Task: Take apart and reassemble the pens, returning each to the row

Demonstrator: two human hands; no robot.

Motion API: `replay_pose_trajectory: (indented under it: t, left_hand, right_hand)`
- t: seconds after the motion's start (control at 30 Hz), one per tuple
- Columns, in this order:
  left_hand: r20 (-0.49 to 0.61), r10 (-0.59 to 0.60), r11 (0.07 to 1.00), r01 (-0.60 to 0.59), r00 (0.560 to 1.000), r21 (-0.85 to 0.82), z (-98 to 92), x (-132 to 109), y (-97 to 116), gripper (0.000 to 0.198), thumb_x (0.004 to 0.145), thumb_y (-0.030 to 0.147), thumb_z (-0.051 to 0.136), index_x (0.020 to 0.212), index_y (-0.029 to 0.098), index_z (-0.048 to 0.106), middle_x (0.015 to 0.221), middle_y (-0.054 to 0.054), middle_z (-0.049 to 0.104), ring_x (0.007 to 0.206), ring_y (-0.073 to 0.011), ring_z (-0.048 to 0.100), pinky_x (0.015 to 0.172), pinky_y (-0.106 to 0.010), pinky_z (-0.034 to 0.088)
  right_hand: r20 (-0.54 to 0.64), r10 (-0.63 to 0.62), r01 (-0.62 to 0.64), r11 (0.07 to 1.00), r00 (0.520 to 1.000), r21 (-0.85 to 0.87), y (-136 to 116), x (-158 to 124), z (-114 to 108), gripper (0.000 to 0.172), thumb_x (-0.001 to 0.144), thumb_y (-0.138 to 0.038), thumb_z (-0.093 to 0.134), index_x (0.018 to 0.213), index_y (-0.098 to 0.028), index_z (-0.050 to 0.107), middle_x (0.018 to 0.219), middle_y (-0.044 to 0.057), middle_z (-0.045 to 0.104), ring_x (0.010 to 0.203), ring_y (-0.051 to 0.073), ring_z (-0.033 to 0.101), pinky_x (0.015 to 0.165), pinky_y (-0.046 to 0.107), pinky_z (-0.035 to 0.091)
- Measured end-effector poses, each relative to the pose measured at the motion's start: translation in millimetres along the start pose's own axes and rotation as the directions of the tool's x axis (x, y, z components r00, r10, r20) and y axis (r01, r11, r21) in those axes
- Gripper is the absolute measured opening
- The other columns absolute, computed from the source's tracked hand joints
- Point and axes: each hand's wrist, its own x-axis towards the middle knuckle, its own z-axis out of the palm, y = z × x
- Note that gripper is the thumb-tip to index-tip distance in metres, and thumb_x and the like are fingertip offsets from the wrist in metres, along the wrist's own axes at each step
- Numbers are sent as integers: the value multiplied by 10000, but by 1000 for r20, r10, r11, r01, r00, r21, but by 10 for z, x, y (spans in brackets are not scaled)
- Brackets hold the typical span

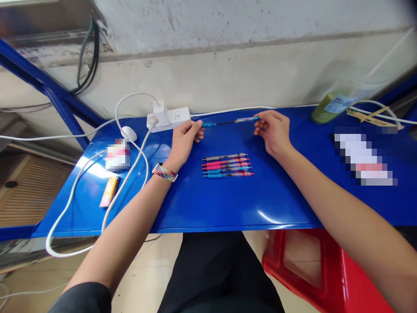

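Note:
Above the back of the blue table, a pen stretches between my two hands in separated sections. My left hand [184, 141] pinches its blue grip section [208, 125], with a dark refill [225, 123] reaching out to the right. On the other side, my right hand [276, 130] pinches the blue end of the clear barrel [245, 119], which lies in line with the refill; the refill's far end appears to be inside it. Below my hands, several click pens [224, 166] with grey, red, pink and blue parts lie side by side in a row.
A white power strip [177, 116] with plugs and cables stands behind my left hand. Further left are a white mouse [129, 133], a blurred packet [117, 155] and a small yellow box [110, 191]. At right stand a green drink cup [330, 106] and a blurred pack [365, 156].

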Motion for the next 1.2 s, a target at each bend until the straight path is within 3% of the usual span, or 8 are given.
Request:
replay_pose_trajectory:
  t: [0.4, 0.5, 0.6, 0.7, 0.8, 0.9, 1.07, 1.2]
  left_hand:
    - [-17, 54, 995, -53, 998, 82, 23, -11, -12, 660, 1035, 772, 745, 691, 209, 769, 607, -44, 724, 567, -133, 661, 580, -265, 550]
    - [28, 61, 989, -64, 998, 131, 34, -39, 15, 706, 1019, 810, 737, 642, 213, 753, 566, -40, 705, 534, -132, 648, 575, -272, 536]
    - [77, 50, 983, -63, 996, 173, 37, -61, 17, 779, 1029, 834, 699, 542, 227, 673, 461, -19, 596, 480, -130, 612, 553, -276, 501]
    - [62, 52, 983, -61, 997, 171, 37, -63, 9, 824, 1059, 823, 657, 487, 234, 584, 408, -4, 492, 476, -135, 606, 551, -279, 481]
    - [89, 78, 986, -90, 993, 142, 42, -59, 30, 609, 1034, 681, 793, 646, 224, 690, 546, -3, 633, 564, -134, 650, 613, -275, 521]
    - [138, 84, 995, -90, 987, 39, 47, -66, 74, 297, 918, 463, 959, 995, 230, 793, 748, 5, 756, 696, -144, 729, 701, -271, 578]
    - [180, 64, 998, -67, 982, 13, 36, -86, 109, 280, 1062, 492, 778, 1156, 229, 798, 701, 13, 695, 653, -142, 689, 675, -274, 570]
    - [156, 103, 994, -105, 982, 4, 30, -83, 101, 446, 862, 313, 974, 1255, 259, 770, 917, -2, 782, 820, -156, 760, 779, -276, 608]
  right_hand:
    - [-5, 15, -14, 999, 1000, 51, -19, -12, 10, 139, 848, -284, 840, 745, -231, 764, 637, -18, 634, 534, 108, 552, 494, 227, 500]
    - [125, 17, -24, 998, 992, 54, -41, -81, 37, 205, 825, -340, 941, 774, -221, 782, 678, -1, 689, 578, 119, 618, 531, 236, 540]
    - [340, 77, -92, 995, 937, 28, -67, -194, 98, 267, 765, -392, 1019, 838, -215, 832, 759, 37, 780, 654, 153, 700, 608, 280, 620]
    - [398, 99, -125, 991, 912, 42, -76, -260, 145, 308, 733, -411, 1051, 892, -211, 879, 785, 45, 806, 659, 151, 710, 634, 293, 645]
    - [367, 128, -157, 986, 921, 50, -62, -243, 147, 294, 749, -400, 1053, 866, -200, 871, 768, 48, 796, 637, 143, 704, 615, 278, 633]
    - [334, 144, -179, 981, 931, 74, -46, -201, 128, 267, 767, -378, 1041, 839, -197, 858, 751, 43, 781, 625, 135, 695, 608, 268, 624]
    - [358, 128, -171, 981, 925, 91, -37, -193, 123, 231, 765, -352, 1023, 863, -199, 881, 764, 44, 792, 647, 136, 704, 621, 264, 628]
    - [347, 137, -172, 982, 928, 74, -31, -203, 135, 237, 762, -364, 1021, 865, -207, 877, 766, 41, 790, 653, 140, 705, 629, 271, 634]
